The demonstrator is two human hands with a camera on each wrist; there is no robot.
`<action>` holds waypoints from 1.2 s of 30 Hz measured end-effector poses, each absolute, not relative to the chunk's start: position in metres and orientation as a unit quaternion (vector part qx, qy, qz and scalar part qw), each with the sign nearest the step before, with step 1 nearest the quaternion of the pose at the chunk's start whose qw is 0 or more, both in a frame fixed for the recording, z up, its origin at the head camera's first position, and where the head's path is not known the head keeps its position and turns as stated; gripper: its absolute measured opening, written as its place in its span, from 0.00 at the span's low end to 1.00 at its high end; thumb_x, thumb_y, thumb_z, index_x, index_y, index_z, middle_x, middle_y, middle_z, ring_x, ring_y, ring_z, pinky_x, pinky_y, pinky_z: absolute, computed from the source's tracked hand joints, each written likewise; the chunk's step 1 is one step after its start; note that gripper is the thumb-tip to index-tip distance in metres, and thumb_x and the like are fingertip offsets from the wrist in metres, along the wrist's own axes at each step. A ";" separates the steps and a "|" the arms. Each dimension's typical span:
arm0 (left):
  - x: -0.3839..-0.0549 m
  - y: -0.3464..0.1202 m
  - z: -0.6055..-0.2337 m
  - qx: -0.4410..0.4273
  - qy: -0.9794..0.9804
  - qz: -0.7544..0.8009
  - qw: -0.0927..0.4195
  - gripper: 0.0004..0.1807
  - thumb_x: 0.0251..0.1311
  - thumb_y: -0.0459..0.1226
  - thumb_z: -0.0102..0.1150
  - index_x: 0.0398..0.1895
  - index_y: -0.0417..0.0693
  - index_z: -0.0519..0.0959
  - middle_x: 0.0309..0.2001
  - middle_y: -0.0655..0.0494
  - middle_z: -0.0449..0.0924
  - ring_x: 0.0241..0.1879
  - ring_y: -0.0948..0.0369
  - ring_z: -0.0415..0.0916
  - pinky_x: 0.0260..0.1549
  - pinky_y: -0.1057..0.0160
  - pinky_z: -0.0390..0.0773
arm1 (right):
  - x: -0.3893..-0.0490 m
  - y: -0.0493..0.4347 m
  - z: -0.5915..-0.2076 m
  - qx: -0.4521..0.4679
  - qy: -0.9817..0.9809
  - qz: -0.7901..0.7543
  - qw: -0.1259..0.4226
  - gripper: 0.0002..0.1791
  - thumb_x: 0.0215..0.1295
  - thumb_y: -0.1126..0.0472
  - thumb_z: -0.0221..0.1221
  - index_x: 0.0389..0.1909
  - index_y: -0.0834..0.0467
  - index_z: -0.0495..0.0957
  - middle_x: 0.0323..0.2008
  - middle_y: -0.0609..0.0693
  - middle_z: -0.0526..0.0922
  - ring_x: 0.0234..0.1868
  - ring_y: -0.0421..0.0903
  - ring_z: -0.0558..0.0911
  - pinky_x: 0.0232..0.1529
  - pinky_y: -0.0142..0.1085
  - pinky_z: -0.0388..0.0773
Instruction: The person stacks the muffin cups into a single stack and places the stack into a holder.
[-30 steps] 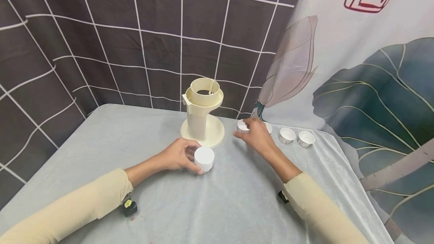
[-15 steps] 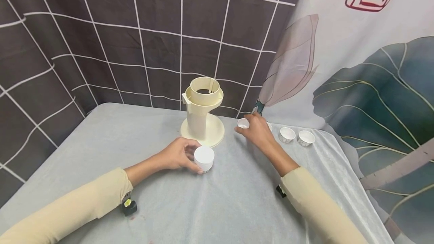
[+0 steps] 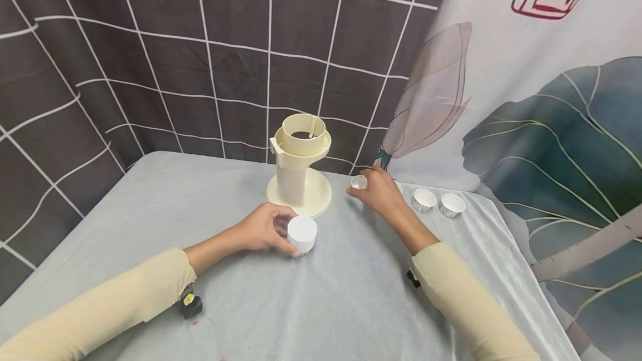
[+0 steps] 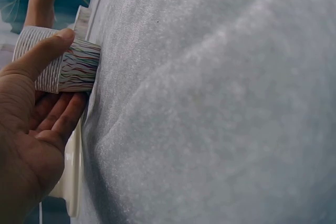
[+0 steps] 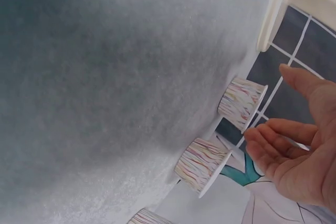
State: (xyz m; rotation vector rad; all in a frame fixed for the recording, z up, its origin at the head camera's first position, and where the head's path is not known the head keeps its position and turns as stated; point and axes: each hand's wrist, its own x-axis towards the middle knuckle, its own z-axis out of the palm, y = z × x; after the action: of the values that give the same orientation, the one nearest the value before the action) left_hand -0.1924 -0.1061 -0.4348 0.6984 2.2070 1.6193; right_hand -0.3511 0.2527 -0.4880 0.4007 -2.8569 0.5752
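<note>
In the head view my left hand (image 3: 266, 228) holds a stack of nested white paper baking cups (image 3: 301, 234) upright at the table. The left wrist view shows the thumb on one side of the stack (image 4: 63, 64) and the fingers on the other; coloured wavy lines mark the bottom cup. My right hand (image 3: 382, 191) is at the leftmost single baking cup (image 3: 358, 183). The right wrist view shows its thumb apart from that cup (image 5: 242, 103) and its fingertips close to the rim; I cannot tell whether they touch. Part of a second cup (image 3: 399, 187) is hidden behind this hand.
A cream plastic stand (image 3: 291, 183) with a round base and an open ring top stands behind the stack. Two more single cups, one (image 3: 423, 200) and another (image 3: 452, 205), sit to the right. Grey cloth (image 3: 351, 294) covers the table; curtains (image 3: 230, 71) hang behind.
My right hand has shifted slightly and its thumb and fingers have come a little nearer the leftmost cup. My left hand and the stack have stayed in place.
</note>
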 end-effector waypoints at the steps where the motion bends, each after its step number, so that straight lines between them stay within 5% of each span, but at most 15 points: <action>1: -0.192 -0.106 -0.435 0.244 0.772 0.565 0.157 0.29 0.42 0.26 0.91 0.51 0.31 0.89 0.49 0.46 0.93 0.45 0.63 0.89 0.51 0.65 0.95 | -0.352 0.254 -0.489 0.136 -0.967 0.191 0.101 0.47 0.57 0.31 0.79 0.67 0.62 0.86 0.66 0.64 0.86 0.66 0.67 0.86 0.68 0.65 0.86; 11: -0.193 -0.106 -0.434 0.245 0.771 0.567 0.157 0.29 0.42 0.26 0.91 0.51 0.32 0.89 0.48 0.48 0.93 0.46 0.63 0.89 0.52 0.65 0.95 | -0.357 0.258 -0.491 0.134 -0.969 0.187 0.094 0.49 0.60 0.33 0.76 0.69 0.66 0.84 0.67 0.66 0.84 0.66 0.68 0.85 0.69 0.66 0.86; 28: -0.192 -0.105 -0.433 0.242 0.772 0.566 0.162 0.29 0.42 0.26 0.91 0.51 0.32 0.89 0.49 0.47 0.93 0.46 0.63 0.88 0.52 0.65 0.95 | -0.356 0.255 -0.490 0.143 -0.968 0.181 0.100 0.41 0.59 0.41 0.78 0.64 0.67 0.86 0.54 0.66 0.87 0.53 0.67 0.89 0.54 0.62 0.91; 36: -0.192 -0.105 -0.433 0.244 0.771 0.565 0.162 0.29 0.42 0.27 0.91 0.51 0.32 0.89 0.49 0.46 0.93 0.46 0.63 0.89 0.52 0.65 0.95 | -0.356 0.252 -0.487 0.134 -0.971 0.177 0.093 0.43 0.58 0.43 0.80 0.64 0.70 0.85 0.56 0.71 0.88 0.57 0.71 0.89 0.59 0.64 0.90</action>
State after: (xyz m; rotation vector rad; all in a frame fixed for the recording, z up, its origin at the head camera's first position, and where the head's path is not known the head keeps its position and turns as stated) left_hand -0.1920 -0.1054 -0.4328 0.6969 2.2011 1.6137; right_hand -0.3555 0.2519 -0.4869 0.3992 -2.8813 0.5262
